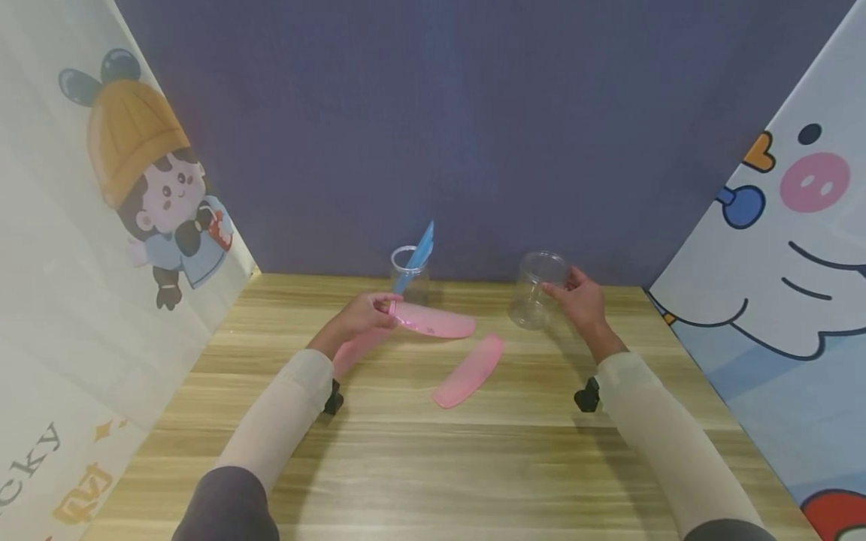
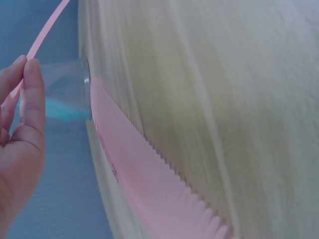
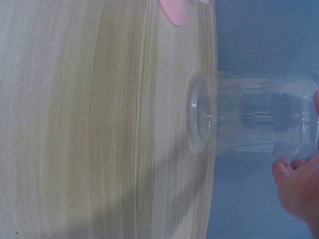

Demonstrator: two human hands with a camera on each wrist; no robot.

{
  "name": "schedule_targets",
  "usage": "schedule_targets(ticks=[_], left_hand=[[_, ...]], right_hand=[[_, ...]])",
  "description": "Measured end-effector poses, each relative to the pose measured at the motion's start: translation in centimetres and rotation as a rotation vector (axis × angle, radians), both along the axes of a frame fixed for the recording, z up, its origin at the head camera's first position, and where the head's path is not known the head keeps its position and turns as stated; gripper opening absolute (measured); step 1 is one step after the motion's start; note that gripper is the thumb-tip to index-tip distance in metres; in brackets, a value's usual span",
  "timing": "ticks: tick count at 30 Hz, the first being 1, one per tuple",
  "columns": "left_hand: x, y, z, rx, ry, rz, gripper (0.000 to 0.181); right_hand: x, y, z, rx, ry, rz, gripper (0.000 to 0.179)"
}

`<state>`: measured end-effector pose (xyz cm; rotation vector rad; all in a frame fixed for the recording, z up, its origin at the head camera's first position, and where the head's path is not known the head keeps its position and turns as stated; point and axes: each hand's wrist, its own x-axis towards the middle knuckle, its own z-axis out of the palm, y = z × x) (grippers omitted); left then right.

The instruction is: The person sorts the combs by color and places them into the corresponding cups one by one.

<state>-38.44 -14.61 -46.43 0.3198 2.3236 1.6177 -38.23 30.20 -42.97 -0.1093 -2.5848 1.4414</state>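
Between thumb and fingers, my left hand [image 1: 368,314] pinches one end of a pink comb [image 1: 436,321], which points to the right above the table. Seen edge-on in the left wrist view, that comb [image 2: 48,27] is a thin strip. My right hand [image 1: 582,304] grips a clear plastic jar [image 1: 530,304] near its rim, with the thumb on the near side. Whether the jar's base touches the table I cannot tell. A second pink comb [image 1: 470,372] lies mid-table. A third [image 1: 358,349] lies beside the left wrist, partly hidden by it.
Another clear jar [image 1: 421,289] stands at the back of the table, behind the left hand, with something blue and comb-like [image 1: 416,259] leaning out of it. A dark panel [image 1: 433,135] rises behind the wooden table [image 1: 433,466]. Printed panels [image 1: 798,300] flank both sides.
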Motion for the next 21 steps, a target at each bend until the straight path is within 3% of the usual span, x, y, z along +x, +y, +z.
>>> schedule_targets(ticks=[7, 13, 21], left_hand=[[-0.1, 0.2, 0.5, 0.029, -0.033, 0.022, 0.061], [-0.4, 0.7, 1.1, 0.106, -0.079, 0.056, 0.061], [-0.3, 1.5, 2.6, 0.219, -0.067, 0.039, 0.057]], right_hand=[[-0.1, 0.0, 0.0, -0.019, 0.008, 0.007, 0.095], [-0.1, 0.0, 0.0, -0.018, 0.003, 0.007, 0.095], [-0.1, -0.1, 0.0, -0.034, -0.005, 0.004, 0.094]])
